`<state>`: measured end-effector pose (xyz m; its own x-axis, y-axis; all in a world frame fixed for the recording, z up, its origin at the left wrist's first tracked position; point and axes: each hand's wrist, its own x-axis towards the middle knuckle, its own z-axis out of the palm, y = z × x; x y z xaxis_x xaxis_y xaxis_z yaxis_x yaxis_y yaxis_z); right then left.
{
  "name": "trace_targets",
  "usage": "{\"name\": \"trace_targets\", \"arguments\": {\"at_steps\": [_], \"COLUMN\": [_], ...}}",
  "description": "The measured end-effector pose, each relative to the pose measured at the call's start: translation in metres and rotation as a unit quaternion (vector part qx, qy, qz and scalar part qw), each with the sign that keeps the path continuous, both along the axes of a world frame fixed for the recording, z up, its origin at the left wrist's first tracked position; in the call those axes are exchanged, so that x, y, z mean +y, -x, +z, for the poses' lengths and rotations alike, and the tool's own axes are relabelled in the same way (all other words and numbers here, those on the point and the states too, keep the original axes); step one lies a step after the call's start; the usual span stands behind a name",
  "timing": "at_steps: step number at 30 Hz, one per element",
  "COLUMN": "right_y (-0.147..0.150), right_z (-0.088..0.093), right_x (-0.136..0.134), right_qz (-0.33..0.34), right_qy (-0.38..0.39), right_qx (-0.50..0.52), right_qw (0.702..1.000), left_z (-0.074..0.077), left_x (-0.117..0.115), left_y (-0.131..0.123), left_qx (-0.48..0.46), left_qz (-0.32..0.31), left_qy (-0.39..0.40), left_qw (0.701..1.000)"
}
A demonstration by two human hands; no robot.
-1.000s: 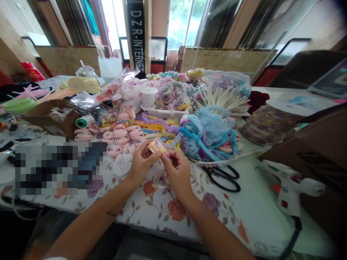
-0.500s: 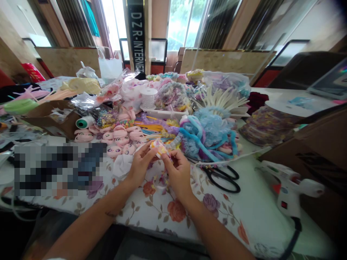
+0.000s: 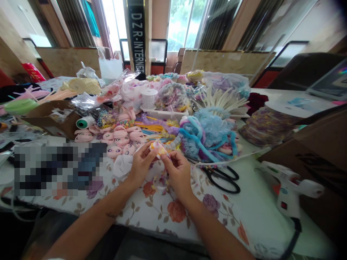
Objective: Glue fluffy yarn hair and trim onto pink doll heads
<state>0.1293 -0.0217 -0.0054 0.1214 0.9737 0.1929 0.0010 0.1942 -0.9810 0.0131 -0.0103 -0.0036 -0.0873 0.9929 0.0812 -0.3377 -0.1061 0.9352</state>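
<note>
Both of my hands meet over the flowered tablecloth (image 3: pixel 173 211) near the table's front edge. My left hand (image 3: pixel 141 163) pinches a small yellow and white ruffled craft piece (image 3: pixel 158 147) from the left. My right hand (image 3: pixel 178 170) grips the same piece from the right with thumb and fingers closed. Just behind them lie several pink doll faces (image 3: pixel 119 139) and a heap of blue and purple yarn and pipe cleaners (image 3: pixel 208 135).
Black scissors (image 3: pixel 223 178) lie right of my hands. A white glue gun (image 3: pixel 288 186) rests at the right, its cord running off the front edge. A brown cardboard box (image 3: pixel 320 144) stands at the far right. Bags of trims, a thread spool (image 3: pixel 84 122) and white combs (image 3: pixel 222 99) crowd the back.
My fingers have shifted slightly on the small ruffled piece, and my hands sit a little lower. Everything else on the table has stayed put.
</note>
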Motion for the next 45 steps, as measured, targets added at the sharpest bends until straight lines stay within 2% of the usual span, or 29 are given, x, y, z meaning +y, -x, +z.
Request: {"name": "trace_targets", "arguments": {"at_steps": [8, 15, 21, 29, 36, 39, 45], "right_y": [-0.0021, 0.0001, -0.0003, 0.0001, -0.0011, -0.0006, 0.0000], "right_z": [-0.0023, -0.0017, 0.0009, 0.0001, 0.0014, 0.0020, 0.0006], "right_x": [0.0002, 0.0000, -0.0005, 0.0003, 0.0010, 0.0015, -0.0032], "right_qz": [0.006, 0.009, 0.005, 0.017, -0.005, -0.011, -0.043], "right_qy": [-0.033, -0.044, -0.048, -0.051, -0.044, -0.052, -0.111], "right_qx": [-0.038, -0.015, 0.008, -0.012, 0.004, -0.001, -0.050], "right_qw": [0.999, 0.999, 0.999, 0.998, 0.999, 0.999, 0.992], "left_z": [0.0013, 0.0073, 0.0053, -0.0001, -0.0002, 0.0012, 0.0062], "left_x": [0.0011, -0.0019, -0.0020, -0.0018, 0.0014, 0.0018, 0.0000], "left_y": [0.0013, -0.0008, -0.0011, 0.0000, -0.0028, -0.0031, -0.0006], "left_qx": [0.018, 0.055, 0.018, 0.033, -0.037, -0.059, -0.140], "left_qz": [-0.002, 0.049, 0.009, 0.007, -0.038, -0.035, -0.060], "left_qy": [-0.021, -0.032, -0.028, -0.035, -0.023, -0.010, 0.014], "left_qw": [1.000, 0.997, 0.999, 0.999, 0.998, 0.998, 0.988]}}
